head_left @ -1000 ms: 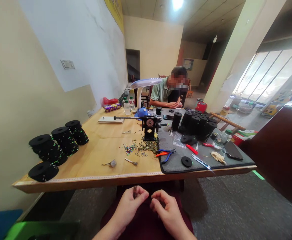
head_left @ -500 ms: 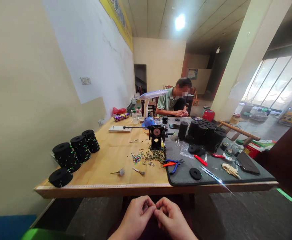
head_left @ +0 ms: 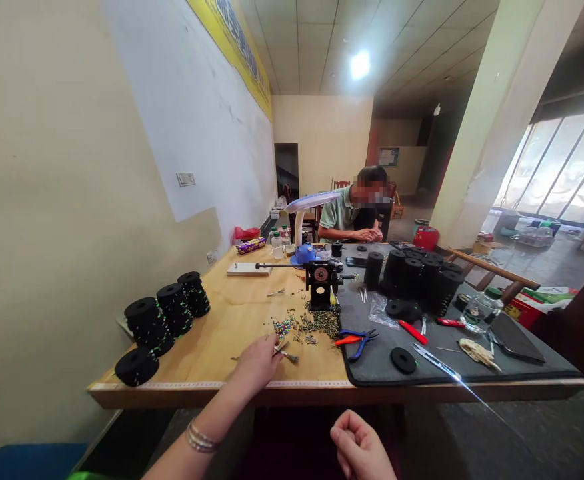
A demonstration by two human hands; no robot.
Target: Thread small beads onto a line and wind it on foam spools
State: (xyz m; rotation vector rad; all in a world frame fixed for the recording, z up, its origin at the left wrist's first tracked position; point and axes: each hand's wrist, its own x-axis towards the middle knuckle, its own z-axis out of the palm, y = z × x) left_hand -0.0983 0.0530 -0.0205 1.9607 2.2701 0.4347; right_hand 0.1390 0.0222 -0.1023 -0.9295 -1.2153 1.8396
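Observation:
My left hand (head_left: 259,362) reaches over the front of the wooden table. Its fingers close together beside a small brush-like bundle of thin strands (head_left: 290,358); what sits between the fingertips is too small to make out. Part of another bundle lies hidden beneath that hand. Just beyond are a pile of colourful beads (head_left: 283,325) and a heap of small metal pieces (head_left: 322,323). Below the table edge, my right hand (head_left: 359,445) is curled, thumb against index finger, and anything in the pinch is hidden.
A black hand-cranked winder (head_left: 321,288) stands mid-table. Blue-and-orange pliers (head_left: 357,342), a black foam ring (head_left: 403,360) and scissors (head_left: 437,362) lie on the grey mat (head_left: 382,370). Black spools (head_left: 146,325) stand left, more at right. A person (head_left: 345,217) sits opposite.
My hands were together below the table edge. My left hand has moved forward onto the tabletop; my right hand stays low, slightly to the right.

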